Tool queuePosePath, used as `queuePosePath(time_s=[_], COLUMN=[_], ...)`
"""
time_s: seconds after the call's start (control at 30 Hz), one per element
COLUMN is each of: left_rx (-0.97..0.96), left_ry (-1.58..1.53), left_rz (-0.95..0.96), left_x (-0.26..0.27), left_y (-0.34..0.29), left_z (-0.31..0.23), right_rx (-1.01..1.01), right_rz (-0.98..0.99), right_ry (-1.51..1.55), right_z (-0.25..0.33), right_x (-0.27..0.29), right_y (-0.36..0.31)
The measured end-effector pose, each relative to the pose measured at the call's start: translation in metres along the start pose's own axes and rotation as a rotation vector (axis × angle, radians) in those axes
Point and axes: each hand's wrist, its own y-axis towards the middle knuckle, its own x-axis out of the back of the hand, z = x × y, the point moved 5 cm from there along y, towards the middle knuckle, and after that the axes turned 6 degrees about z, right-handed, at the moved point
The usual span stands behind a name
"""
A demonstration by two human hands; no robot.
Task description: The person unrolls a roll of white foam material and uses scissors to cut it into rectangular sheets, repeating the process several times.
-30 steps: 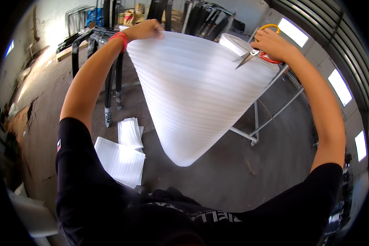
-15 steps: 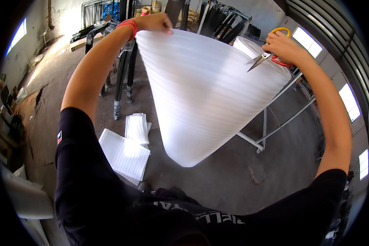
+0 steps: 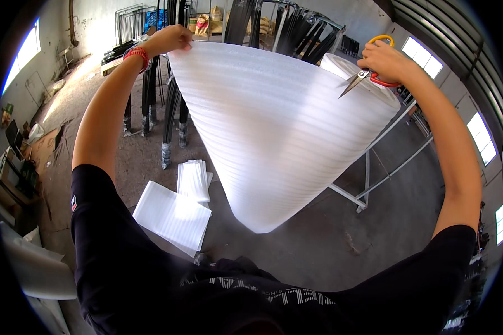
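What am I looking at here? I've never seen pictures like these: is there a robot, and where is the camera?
No robot: each grip here is a person's bare hand. The view comes from a wide fisheye camera worn on the head, looking down, so straight edges bend near the rim.

The left hand pinches the upper left corner of a large, white, ribbed, translucent sheet, which sags into a deep curve. The right hand holds metal scissors with yellow and red handles; whether it also touches the sheet is hard to tell.

On the dark grey floor lie smaller flat white sheets. Behind stand black metal frames with wrapped feet.
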Motion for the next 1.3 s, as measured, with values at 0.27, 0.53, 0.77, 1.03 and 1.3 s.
queuePosePath(time_s=[0.27,0.53,0.77,1.03,1.3], left_rx=[0.092,0.123,-0.041,-0.207,-0.231], left_ry=[0.052,0.066,0.066,-0.245,-0.183], left_rz=[-0.11,-0.137,-0.101,-0.008,0.154], left_x=[0.004,0.003,-0.037,-0.085,-0.059], left_y=[-0.011,-0.006,0.033,0.093,0.011], left_z=[0.009,0.007,-0.087,-0.241,-0.226], right_rx=[0.028,0.085,0.144,0.181,-0.511], right_rz=[0.006,0.07,0.033,0.03,0.214], right_ry=[0.021,0.054,-0.007,-0.092,0.711], right_z=[0.002,0.003,0.002,0.008,-0.014], right_x=[0.005,0.003,-0.001,-0.005,-0.007], right_y=[0.005,0.011,0.018,0.009,-0.124])
